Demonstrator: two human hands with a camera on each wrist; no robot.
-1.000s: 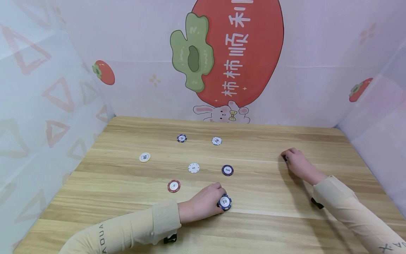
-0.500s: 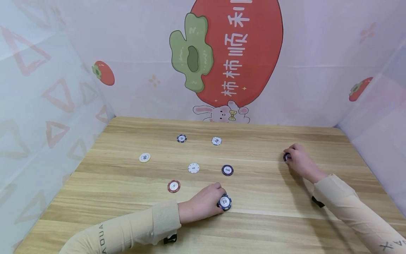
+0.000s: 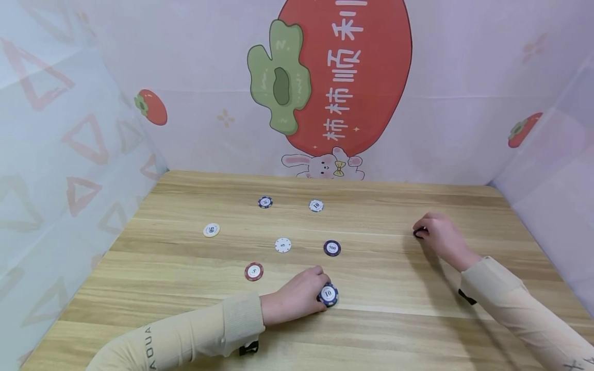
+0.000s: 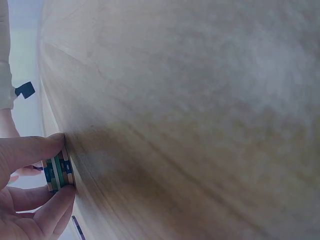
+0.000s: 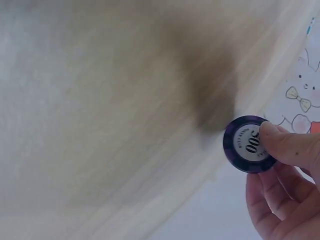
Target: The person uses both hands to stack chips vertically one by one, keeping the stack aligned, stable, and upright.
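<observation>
My left hand [image 3: 297, 296] grips a short stack of poker chips [image 3: 328, 295] at the front middle of the table, a blue 10 chip on top. The left wrist view shows thumb and fingers on either side of the stack [image 4: 57, 172], its edges striped blue, green and orange. At the right, my right hand [image 3: 441, 237] pinches one purple poker chip [image 3: 419, 233]. In the right wrist view this purple chip [image 5: 245, 145] reads 500, thumb on its face and fingers behind. It appears held above the tabletop, tilted.
Single chips lie flat on the wooden table [image 3: 371, 335]: a red 5 [image 3: 254, 271], a white 5 [image 3: 283, 245], a purple 500 [image 3: 332, 248], a pale 50 [image 3: 211, 230], a blue chip [image 3: 265, 202] and a pale 10 [image 3: 316, 206]. Printed cloth walls [image 3: 204, 134] surround the table.
My right hand has shifted slightly and tilted the purple chip: its face turned more toward the head camera half a second ago, then away again. The left hand and the table chips stay put.
</observation>
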